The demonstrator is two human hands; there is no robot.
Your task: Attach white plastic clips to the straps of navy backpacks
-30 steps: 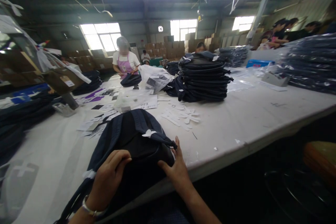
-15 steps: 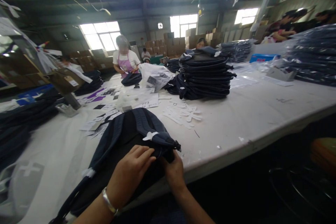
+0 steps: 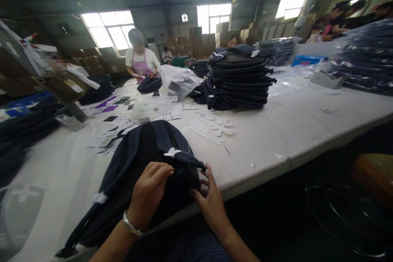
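A dark navy backpack (image 3: 138, 159) lies flat on the white table (image 3: 276, 131), its near end at the table's front edge. My left hand (image 3: 149, 190), with a metal bracelet at the wrist, curls its fingers over the bag's near end and grips the fabric. My right hand (image 3: 210, 200) rests against the bag's right corner beside a zipper pull (image 3: 202, 168), fingers pressed on the fabric, thumb raised. A small white tag (image 3: 172, 152) sits on the bag's top.
A tall stack of dark backpacks (image 3: 239, 84) stands mid-table, with white paper strips (image 3: 211, 127) and loose cards (image 3: 107, 139) in front. A person in a pink apron (image 3: 141, 65) works at the far end. More bagged stacks (image 3: 365, 61) lie right.
My hands drew together at the bag's near end half a second ago; now the right hand has shifted out to the corner by the zipper pull. The view has tilted slightly down.
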